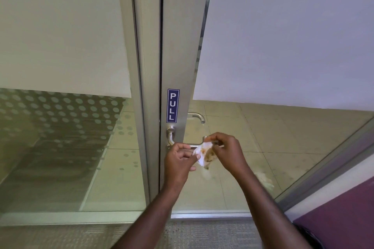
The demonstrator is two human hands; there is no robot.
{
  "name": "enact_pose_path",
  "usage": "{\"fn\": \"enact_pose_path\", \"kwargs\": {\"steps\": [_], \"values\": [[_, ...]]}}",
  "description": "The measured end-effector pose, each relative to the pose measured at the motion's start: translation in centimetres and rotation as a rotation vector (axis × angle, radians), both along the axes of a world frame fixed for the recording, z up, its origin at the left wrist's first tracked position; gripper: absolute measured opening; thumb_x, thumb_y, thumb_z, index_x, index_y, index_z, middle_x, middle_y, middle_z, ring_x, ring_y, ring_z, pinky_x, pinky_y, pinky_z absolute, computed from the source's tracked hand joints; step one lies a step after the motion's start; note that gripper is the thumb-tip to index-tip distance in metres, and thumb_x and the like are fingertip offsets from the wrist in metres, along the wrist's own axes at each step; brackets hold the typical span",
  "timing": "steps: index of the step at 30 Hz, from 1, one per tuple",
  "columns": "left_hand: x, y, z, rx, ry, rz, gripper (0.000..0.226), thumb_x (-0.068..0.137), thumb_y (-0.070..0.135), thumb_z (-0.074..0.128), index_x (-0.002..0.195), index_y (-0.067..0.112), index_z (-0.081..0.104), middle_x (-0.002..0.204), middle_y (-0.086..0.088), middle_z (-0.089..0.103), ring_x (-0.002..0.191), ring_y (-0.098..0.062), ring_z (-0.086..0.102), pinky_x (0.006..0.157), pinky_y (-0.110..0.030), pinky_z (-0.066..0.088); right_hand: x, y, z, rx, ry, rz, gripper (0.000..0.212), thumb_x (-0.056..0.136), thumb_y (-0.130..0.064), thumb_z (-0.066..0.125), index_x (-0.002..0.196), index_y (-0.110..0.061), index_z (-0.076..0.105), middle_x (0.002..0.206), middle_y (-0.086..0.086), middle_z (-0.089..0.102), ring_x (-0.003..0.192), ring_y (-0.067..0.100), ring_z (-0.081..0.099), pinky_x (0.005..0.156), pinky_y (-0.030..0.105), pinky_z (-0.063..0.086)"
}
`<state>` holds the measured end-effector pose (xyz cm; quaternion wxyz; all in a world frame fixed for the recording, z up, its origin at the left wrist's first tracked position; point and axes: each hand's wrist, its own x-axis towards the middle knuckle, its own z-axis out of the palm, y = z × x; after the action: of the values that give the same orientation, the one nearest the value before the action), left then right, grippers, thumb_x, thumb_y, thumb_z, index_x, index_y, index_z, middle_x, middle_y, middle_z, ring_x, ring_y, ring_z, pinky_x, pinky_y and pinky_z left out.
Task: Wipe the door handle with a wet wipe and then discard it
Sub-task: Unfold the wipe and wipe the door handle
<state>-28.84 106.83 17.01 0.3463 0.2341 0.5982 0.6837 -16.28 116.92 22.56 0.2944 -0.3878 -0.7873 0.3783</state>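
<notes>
A silver lever door handle (172, 137) sticks out from the grey metal frame of a glass door, just below a blue PULL sticker (173, 105). Its bar runs right, partly hidden behind my hands. A crumpled white wet wipe (205, 154) with brown stains hangs in front of the handle bar. My left hand (179, 160) pinches the wipe's left edge with thumb and fingers. My right hand (224, 152) grips its upper right part. Both hands are just below and in front of the handle.
A second handle (197, 117) shows through the glass on the door's far side. Frosted glass panels flank the frame left and right. A purple wall (340, 212) stands at the lower right, with a dark object at its foot. Grey carpet (202, 234) lies below.
</notes>
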Motion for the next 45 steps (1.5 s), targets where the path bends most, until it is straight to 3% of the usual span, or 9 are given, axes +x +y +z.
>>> {"fn": "enact_pose_path", "kwargs": {"steps": [7, 10, 16, 22, 24, 27, 33, 39, 45], "values": [[2.8, 2.3, -2.5, 0.005, -0.457, 0.266, 0.031, 0.080, -0.008, 0.080, 0.091, 0.008, 0.056, 0.090, -0.020, 0.075, 0.074, -0.027, 0.077, 0.056, -0.037, 0.063, -2.8, 1.4, -1.2, 0.559, -0.290, 0.033, 0.032, 0.087, -0.004, 0.066, 0.115, -0.018, 0.070, 0.117, 0.003, 0.063, 0.107, 0.023, 0.058, 0.073, 0.037, 0.054], [3.0, 3.1, -2.9, 0.059, -0.502, 0.304, 0.030, 0.080, -0.010, 0.078, 0.091, 0.007, 0.056, 0.087, -0.021, 0.076, 0.068, -0.024, 0.077, 0.056, -0.036, 0.063, -1.6, 0.4, -2.2, 0.665, -0.197, -0.060, 0.023, 0.087, -0.014, 0.060, 0.108, -0.018, 0.069, 0.112, -0.001, 0.065, 0.097, 0.022, 0.061, 0.070, 0.035, 0.054], [2.8, 3.9, -3.7, 0.068, -0.456, 0.321, 0.024, 0.086, -0.014, 0.067, 0.091, 0.008, 0.059, 0.083, -0.018, 0.077, 0.075, -0.028, 0.077, 0.068, -0.043, 0.064, -1.2, -0.7, -4.2, 0.744, -0.430, 0.211, 0.044, 0.084, 0.003, 0.058, 0.123, -0.013, 0.067, 0.124, 0.002, 0.069, 0.117, 0.020, 0.064, 0.122, 0.041, 0.032], [0.6, 1.5, -5.7, 0.007, -0.030, 0.270, 0.028, 0.087, -0.005, 0.073, 0.095, 0.020, 0.063, 0.091, -0.007, 0.077, 0.084, -0.016, 0.073, 0.080, -0.030, 0.059, -2.8, 1.2, -1.9, 0.704, -0.616, 0.350, 0.026, 0.088, 0.001, 0.062, 0.104, -0.016, 0.073, 0.092, 0.007, 0.074, 0.085, 0.026, 0.067, 0.117, 0.036, 0.037], [-1.5, -0.5, -6.8, -0.029, 0.169, 0.303, 0.031, 0.090, -0.003, 0.070, 0.097, 0.027, 0.064, 0.096, 0.002, 0.077, 0.089, -0.006, 0.073, 0.082, -0.020, 0.058, -3.8, 1.3, -1.1, 0.574, -0.656, 0.354, 0.013, 0.094, -0.011, 0.059, 0.088, -0.015, 0.070, 0.081, 0.010, 0.068, 0.074, 0.029, 0.059, 0.098, 0.034, 0.048], [-4.4, -2.8, -8.2, -0.086, 0.368, 0.358, 0.028, 0.093, -0.001, 0.065, 0.107, 0.023, 0.064, 0.106, 0.003, 0.074, 0.100, -0.010, 0.070, 0.094, -0.038, 0.059, -6.2, -0.4, -0.2, 0.347, -0.589, 0.218, 0.021, 0.090, -0.027, 0.062, 0.078, -0.011, 0.067, 0.073, 0.016, 0.059, 0.065, 0.030, 0.050, 0.062, 0.034, 0.039], [-6.1, -3.3, -8.2, -0.100, 0.827, 0.305, 0.059, 0.092, -0.001, 0.064, 0.147, 0.013, 0.048, 0.150, -0.005, 0.053, 0.143, -0.020, 0.046, 0.119, -0.041, 0.040, -12.7, -4.6, -0.7, 0.215, -0.397, -0.104, 0.013, 0.090, -0.012, 0.063, 0.080, -0.010, 0.071, 0.076, 0.012, 0.071, 0.068, 0.030, 0.064, 0.060, 0.030, 0.041], [-7.0, -3.2, -7.2, -0.144, 1.215, 0.185, 0.083, 0.090, 0.011, 0.057, 0.162, 0.005, 0.014, 0.172, -0.015, 0.010, 0.160, -0.030, 0.007, 0.128, -0.052, 0.017, -10.2, -5.8, -2.0, 0.556, -0.652, 0.035, 0.025, 0.071, 0.004, 0.065, 0.075, -0.020, 0.062, 0.059, 0.003, 0.062, 0.050, 0.022, 0.045, 0.073, 0.033, 0.045], [-7.9, -4.0, -6.7, -0.144, 1.245, 0.189, 0.088, 0.087, 0.006, 0.065, 0.160, 0.002, 0.017, 0.170, -0.020, 0.013, 0.160, -0.034, 0.010, 0.125, -0.058, 0.024, -14.0, -4.4, 0.1, 0.166, -0.395, -0.239, 0.028, 0.090, -0.037, 0.071, 0.092, -0.009, 0.073, 0.088, 0.012, 0.073, 0.084, 0.035, 0.071, 0.072, 0.037, 0.055]]}}
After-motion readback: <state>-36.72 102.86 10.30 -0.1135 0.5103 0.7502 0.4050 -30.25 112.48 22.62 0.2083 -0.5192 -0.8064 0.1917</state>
